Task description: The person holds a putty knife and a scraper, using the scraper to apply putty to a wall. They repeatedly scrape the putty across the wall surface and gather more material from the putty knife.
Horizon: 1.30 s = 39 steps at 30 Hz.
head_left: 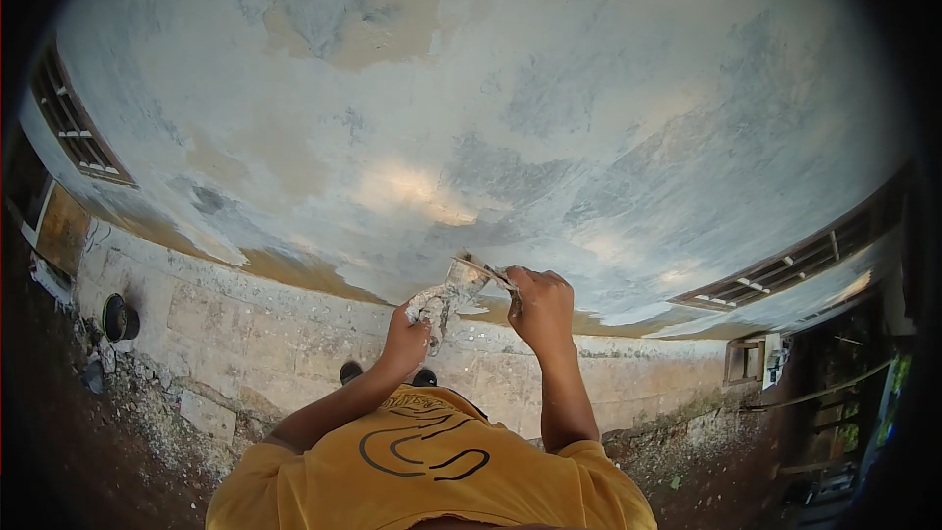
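Note:
My left hand (pixel 405 342) is closed around a putty-smeared, whitish scraper (pixel 459 290), whose flat blade points up and to the right. My right hand (pixel 543 306) grips the handle of a second putty tool (pixel 491 273), with its thin edge reaching left to the scraper's blade. The two tools meet or overlap in front of my chest; the exact contact is hard to tell. Behind them rises a wall (pixel 608 167) patched with white and grey filler, with tan areas showing.
A pale paved ledge (pixel 294 334) runs along the wall's foot, with my dark shoes (pixel 425 377) on it. A black bucket (pixel 120 318) stands at the left, near rubble (pixel 147 412). Barred windows (pixel 78 123) are at both sides. Poles and a blue item are at the far right.

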### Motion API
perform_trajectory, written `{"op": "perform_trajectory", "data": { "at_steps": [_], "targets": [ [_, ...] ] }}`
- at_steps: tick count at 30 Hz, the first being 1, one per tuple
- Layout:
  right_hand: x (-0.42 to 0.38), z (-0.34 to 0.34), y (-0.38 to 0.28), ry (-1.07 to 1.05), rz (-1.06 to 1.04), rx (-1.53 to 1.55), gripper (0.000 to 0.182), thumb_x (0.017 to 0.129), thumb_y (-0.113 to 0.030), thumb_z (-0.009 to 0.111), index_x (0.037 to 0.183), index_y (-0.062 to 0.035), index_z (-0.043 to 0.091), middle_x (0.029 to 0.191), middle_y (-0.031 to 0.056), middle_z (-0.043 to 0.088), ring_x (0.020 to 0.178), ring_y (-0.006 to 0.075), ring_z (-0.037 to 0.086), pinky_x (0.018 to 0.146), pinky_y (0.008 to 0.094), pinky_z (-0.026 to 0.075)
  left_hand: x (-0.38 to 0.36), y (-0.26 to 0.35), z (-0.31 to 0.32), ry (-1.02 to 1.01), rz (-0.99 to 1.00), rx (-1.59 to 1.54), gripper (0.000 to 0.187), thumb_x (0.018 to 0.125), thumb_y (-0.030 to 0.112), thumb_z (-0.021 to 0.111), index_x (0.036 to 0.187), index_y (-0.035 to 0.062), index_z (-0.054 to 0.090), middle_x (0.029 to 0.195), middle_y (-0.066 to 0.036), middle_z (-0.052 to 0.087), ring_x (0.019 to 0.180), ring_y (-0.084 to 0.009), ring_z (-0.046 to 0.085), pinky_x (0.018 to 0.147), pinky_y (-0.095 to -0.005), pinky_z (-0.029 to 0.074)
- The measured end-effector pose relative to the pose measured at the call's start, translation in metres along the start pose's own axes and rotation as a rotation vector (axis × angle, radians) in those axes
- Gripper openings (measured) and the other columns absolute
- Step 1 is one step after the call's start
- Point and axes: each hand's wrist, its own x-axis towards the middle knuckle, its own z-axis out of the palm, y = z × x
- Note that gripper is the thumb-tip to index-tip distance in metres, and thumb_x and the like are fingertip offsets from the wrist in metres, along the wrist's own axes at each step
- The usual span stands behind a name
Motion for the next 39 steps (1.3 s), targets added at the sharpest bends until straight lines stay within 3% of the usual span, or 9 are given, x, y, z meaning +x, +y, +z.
{"op": "perform_trajectory", "data": {
  "at_steps": [5,7,10,11,13,21,26,37,39],
  "targets": [
    [0.001,-0.002,-0.003,-0.005,-0.016,0.019,0.028,0.057,0.005,0.057,0.082,-0.0079,0.057,0.064,0.0106,0.058,0.057,0.0307,0.054,0.055,0.0364,0.042,0.002,-0.004,0.000,0.026,-0.018,-0.073,0.039,0.079,-0.011,0.035,0.113,-0.0040,0.053,0.096,-0.008,0.061,0.081,-0.0114,0.056,0.071,-0.0237,0.044],
    [0.000,-0.004,-0.005,0.013,-0.016,0.052,0.027,0.057,0.005,0.058,0.082,-0.0082,0.057,0.063,0.0102,0.058,0.057,0.0306,0.054,0.055,0.0362,0.042,0.001,-0.007,-0.004,0.014,-0.070,-0.055,0.043,0.076,-0.013,0.036,0.115,-0.0044,0.051,0.105,-0.010,0.060,0.094,-0.0149,0.056,0.082,-0.0250,0.042],
    [0.001,0.016,-0.002,-0.042,-0.062,0.026,0.027,0.058,0.005,0.059,0.081,-0.0086,0.056,0.062,0.0099,0.057,0.056,0.0307,0.053,0.054,0.0361,0.042,0.001,-0.018,-0.006,0.004,-0.049,0.002,0.042,0.076,-0.011,0.037,0.115,-0.0046,0.051,0.104,-0.010,0.060,0.094,-0.0152,0.056,0.082,-0.0253,0.042],
    [0.000,0.014,-0.001,-0.031,-0.052,0.019,0.025,0.059,0.004,0.059,0.080,-0.0087,0.055,0.061,0.0100,0.056,0.056,0.0310,0.053,0.054,0.0365,0.042,0.001,-0.019,-0.005,0.006,-0.047,0.001,0.042,0.076,-0.011,0.037,0.115,-0.0046,0.051,0.104,-0.010,0.060,0.094,-0.0152,0.056,0.082,-0.0253,0.042],
    [0.003,0.003,-0.003,-0.009,-0.033,0.046,0.025,0.060,0.004,0.059,0.080,-0.0088,0.054,0.061,0.0101,0.056,0.056,0.0311,0.053,0.053,0.0368,0.042,0.001,-0.015,-0.003,0.047,-0.015,-0.050,0.039,0.080,-0.009,0.034,0.113,-0.0036,0.053,0.096,-0.007,0.061,0.080,-0.0109,0.056,0.070,-0.0234,0.044],
    [0.004,0.014,0.001,-0.089,-0.003,-0.011,0.027,0.060,0.004,0.059,0.084,-0.0082,0.053,0.065,0.0107,0.058,0.054,0.0309,0.054,0.051,0.0375,0.042,0.006,-0.036,-0.004,0.093,-0.067,-0.102,0.039,0.080,-0.009,0.034,0.114,-0.0037,0.052,0.098,-0.008,0.061,0.081,-0.0116,0.056,0.071,-0.0239,0.044],
    [0.005,0.022,0.004,-0.090,0.138,-0.042,0.028,0.061,0.002,0.059,0.087,-0.0071,0.051,0.065,0.0132,0.059,0.058,0.0332,0.057,0.052,0.0400,0.043,0.002,-0.032,-0.004,0.018,-0.068,-0.044,0.039,0.079,-0.010,0.035,0.114,-0.0047,0.052,0.100,-0.008,0.060,0.085,-0.0126,0.057,0.075,-0.0250,0.044],
    [0.006,0.017,0.003,-0.046,0.371,0.069,0.037,0.063,-0.001,0.060,0.099,-0.0015,0.050,0.068,0.0194,0.059,0.064,0.0394,0.058,0.057,0.0434,0.046,0.013,-0.029,0.005,0.059,-0.037,-0.172,0.037,0.082,-0.007,0.037,0.116,-0.0033,0.050,0.098,-0.007,0.060,0.083,-0.0117,0.056,0.072,-0.0246,0.044],
    [0.005,0.018,0.003,0.037,0.358,0.066,0.039,0.068,-0.015,0.069,0.100,-0.0006,0.050,0.066,0.0184,0.061,0.060,0.0360,0.060,0.053,0.0407,0.046,0.011,-0.027,0.006,0.041,-0.021,-0.170,0.037,0.082,-0.006,0.037,0.116,-0.0030,0.050,0.097,-0.007,0.061,0.081,-0.0114,0.056,0.071,-0.0242,0.044]
  ]
}}
